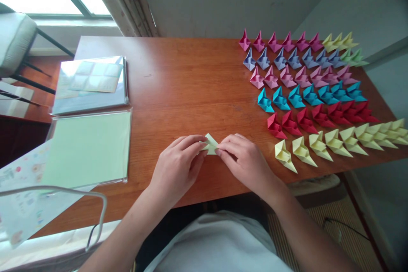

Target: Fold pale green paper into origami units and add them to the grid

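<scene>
Between my two hands is a small piece of folded pale green-yellow paper [210, 143], its pointed top showing above the fingers. My left hand [181, 159] pinches its left side, fingers closed over the edge. On the right side, the fingertips of my right hand [244, 159] are closed on a corner of the same paper. Both hands are low over the front part of the wooden table [178, 93]. Fingers cover the lower and side edges of the paper, so its full folded shape is partly hidden.
Rows of folded paper figures stand at the right: magenta [274, 43], lavender [280, 59], pink [287, 76], blue [296, 97], red [306, 121] and yellow [319, 146]. At the left lie a green paper pack [89, 148], another pack [92, 101] and a white cable [103, 208]. A chair [15, 42] stands beyond.
</scene>
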Tool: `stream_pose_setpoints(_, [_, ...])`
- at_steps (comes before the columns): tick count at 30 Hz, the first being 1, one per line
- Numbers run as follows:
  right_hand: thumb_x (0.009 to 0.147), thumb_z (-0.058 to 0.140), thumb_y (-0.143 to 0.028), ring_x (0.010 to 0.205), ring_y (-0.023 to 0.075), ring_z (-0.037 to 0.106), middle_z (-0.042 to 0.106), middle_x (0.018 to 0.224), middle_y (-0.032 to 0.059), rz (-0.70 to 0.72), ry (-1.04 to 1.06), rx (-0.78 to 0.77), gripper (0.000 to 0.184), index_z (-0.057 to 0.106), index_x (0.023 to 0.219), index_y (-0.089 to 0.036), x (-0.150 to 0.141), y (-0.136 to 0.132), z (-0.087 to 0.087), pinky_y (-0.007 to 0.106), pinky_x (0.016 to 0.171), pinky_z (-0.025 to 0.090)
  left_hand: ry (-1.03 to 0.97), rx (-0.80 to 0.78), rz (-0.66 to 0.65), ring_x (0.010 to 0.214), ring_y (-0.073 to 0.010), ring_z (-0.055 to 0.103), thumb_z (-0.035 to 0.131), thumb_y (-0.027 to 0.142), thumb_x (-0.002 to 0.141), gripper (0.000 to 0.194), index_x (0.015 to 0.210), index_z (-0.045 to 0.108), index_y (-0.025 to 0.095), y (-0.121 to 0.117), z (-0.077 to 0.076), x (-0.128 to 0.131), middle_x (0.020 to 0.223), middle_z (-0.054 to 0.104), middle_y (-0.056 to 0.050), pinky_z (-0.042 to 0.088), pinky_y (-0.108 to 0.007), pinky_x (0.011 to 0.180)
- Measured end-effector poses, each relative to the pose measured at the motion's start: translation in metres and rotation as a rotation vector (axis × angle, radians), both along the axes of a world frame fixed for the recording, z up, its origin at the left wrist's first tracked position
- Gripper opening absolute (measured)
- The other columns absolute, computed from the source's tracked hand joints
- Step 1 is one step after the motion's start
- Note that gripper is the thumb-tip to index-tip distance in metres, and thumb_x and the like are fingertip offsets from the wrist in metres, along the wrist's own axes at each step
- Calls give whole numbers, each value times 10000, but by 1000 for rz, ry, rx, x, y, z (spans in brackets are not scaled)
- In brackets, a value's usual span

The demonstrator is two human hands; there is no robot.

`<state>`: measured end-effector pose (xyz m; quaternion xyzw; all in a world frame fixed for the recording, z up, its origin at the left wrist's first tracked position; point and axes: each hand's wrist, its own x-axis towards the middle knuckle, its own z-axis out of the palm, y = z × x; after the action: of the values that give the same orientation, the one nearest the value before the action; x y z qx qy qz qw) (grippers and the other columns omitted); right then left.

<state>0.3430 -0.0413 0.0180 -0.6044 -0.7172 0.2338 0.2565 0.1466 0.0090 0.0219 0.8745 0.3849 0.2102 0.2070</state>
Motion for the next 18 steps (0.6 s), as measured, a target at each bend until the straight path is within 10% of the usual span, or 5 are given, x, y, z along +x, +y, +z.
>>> stream_pose_setpoints(18, [912, 652, -225, 685, 161, 594, 653, 695, -1, -275, -56, -52, 179, 632, 735, -218, -21, 11, -2, 277, 643, 401, -59, -23, 144, 938, -207, 723, 558, 167, 954, 230, 1147, 675, 213, 2, -6, 3, 1076, 781, -53, 588, -335, 819])
